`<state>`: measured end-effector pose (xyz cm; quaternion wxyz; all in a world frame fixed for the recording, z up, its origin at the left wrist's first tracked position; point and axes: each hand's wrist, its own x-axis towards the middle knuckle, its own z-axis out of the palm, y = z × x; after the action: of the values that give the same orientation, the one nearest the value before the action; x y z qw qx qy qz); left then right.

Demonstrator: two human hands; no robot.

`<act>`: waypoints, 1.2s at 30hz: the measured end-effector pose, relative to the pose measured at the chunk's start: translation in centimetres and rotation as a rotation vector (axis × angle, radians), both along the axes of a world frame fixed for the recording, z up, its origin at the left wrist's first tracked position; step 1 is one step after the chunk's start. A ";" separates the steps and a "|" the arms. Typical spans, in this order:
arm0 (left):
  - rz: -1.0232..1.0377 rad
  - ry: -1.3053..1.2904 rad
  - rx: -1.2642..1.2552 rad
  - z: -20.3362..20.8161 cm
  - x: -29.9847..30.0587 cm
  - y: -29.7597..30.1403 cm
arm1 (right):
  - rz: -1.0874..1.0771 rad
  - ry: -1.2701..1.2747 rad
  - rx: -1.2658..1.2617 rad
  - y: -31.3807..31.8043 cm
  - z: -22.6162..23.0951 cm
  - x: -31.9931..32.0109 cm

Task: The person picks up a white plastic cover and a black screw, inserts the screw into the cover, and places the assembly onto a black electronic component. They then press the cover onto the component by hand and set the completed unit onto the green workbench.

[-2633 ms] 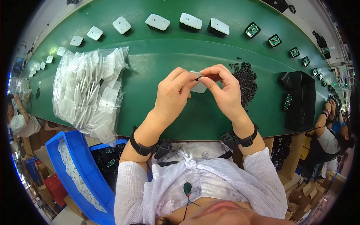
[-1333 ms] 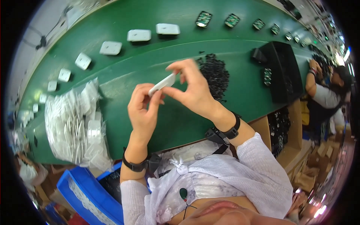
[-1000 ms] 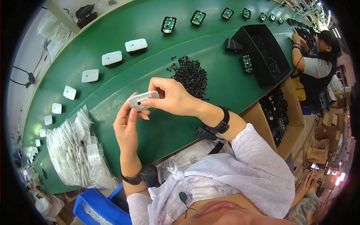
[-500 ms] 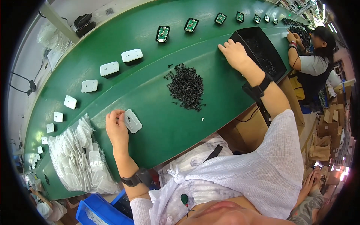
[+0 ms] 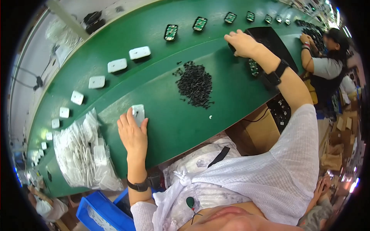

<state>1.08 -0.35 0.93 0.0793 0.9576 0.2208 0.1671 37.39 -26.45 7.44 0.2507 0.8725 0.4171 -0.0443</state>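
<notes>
On the green work surface, my left hand (image 5: 133, 133) closes around a small white plastic cover (image 5: 139, 112), thumb on one side and fingers on the other. My right hand (image 5: 243, 43) reaches to the far right, beside a black bin (image 5: 283, 52). Its fingers bend over a dark edge that I cannot make out. Beneath the right wrist shows a green circuit board (image 5: 253, 67), partly hidden by the arm. Between my hands lies a heap of small black screws (image 5: 194, 85).
White cases (image 5: 117, 65) and black housings with circuit boards (image 5: 200, 24) line the far strip. A clear bag of white parts (image 5: 83, 154) lies left, above a blue bin (image 5: 102, 213). A co-worker (image 5: 333, 57) sits far right. An open cardboard box (image 5: 262, 129) stands below the edge.
My left hand has moved from beside the white cover to over it, and the cover has turned. My right fingers have bent downward; a circuit board now shows below the wrist. The view has shifted slightly.
</notes>
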 end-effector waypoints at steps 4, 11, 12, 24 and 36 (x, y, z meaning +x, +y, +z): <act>-0.118 -0.164 -0.086 -0.7 -0.9 0.4 | 0.242 0.165 0.803 4.3 0.2 -5.3; -0.142 -0.210 -0.140 -1.0 -2.0 -0.1 | 0.325 0.657 1.041 15.1 -2.5 -14.7; -0.166 -0.219 -0.165 -1.0 -2.0 -0.1 | 0.342 0.673 1.033 16.1 -2.9 -15.4; -0.144 -0.274 -0.174 -1.5 -2.6 0.1 | 0.690 0.489 0.722 17.5 -4.2 -16.4; -0.137 -0.757 -1.304 1.8 1.4 0.5 | -0.139 2.040 0.959 16.3 -2.2 -18.5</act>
<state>2.44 0.15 2.75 0.7101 0.6056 0.1728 0.3149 18.94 -10.12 5.20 -0.5707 0.4560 0.3515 -0.5854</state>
